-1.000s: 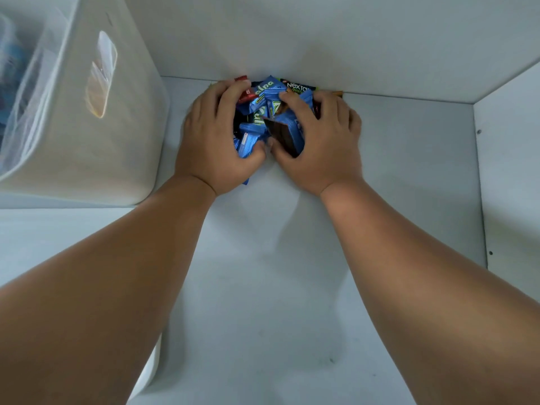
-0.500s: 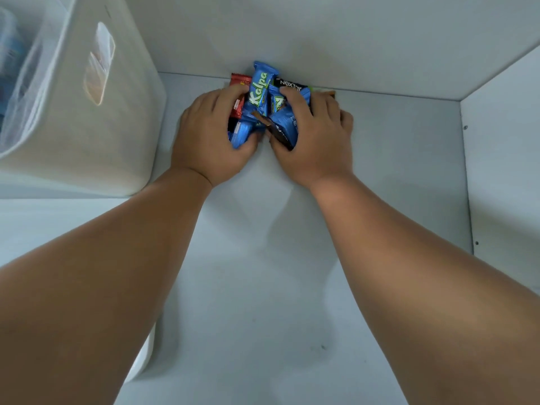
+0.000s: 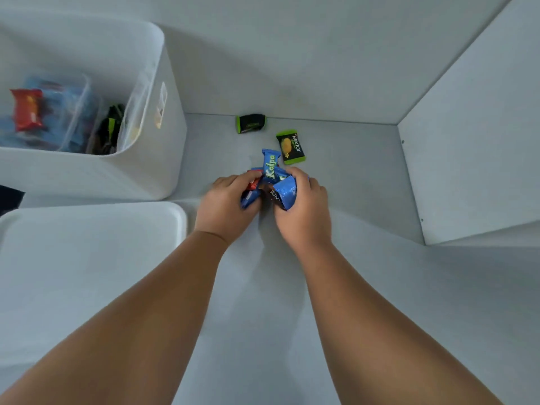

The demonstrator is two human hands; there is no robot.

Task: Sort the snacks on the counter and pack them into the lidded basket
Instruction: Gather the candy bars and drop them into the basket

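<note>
Both hands clasp one bunch of snack packs point(image 3: 271, 173) over the white counter: mostly blue wrappers, one reading "Kalpa", plus a red one. My left hand point(image 3: 226, 207) grips the bunch's left side and my right hand point(image 3: 302, 211) grips its right side. Two black-and-green packs lie loose behind the hands, one point(image 3: 290, 147) just beyond the bunch and one point(image 3: 251, 123) at the back wall. The white basket point(image 3: 163, 159) stands at the left with snacks inside.
The basket's white lid point(image 3: 87, 258) lies flat on the counter in front of the basket. A clear inner container point(image 3: 73, 112) inside the basket holds blue and red packs. White walls close the counter at the back and right.
Both hands pulled the bunch of snacks back from the wall toward me. Two black-and-green packs stayed behind on the counter. The view widened, showing the basket's inside and the lid.
</note>
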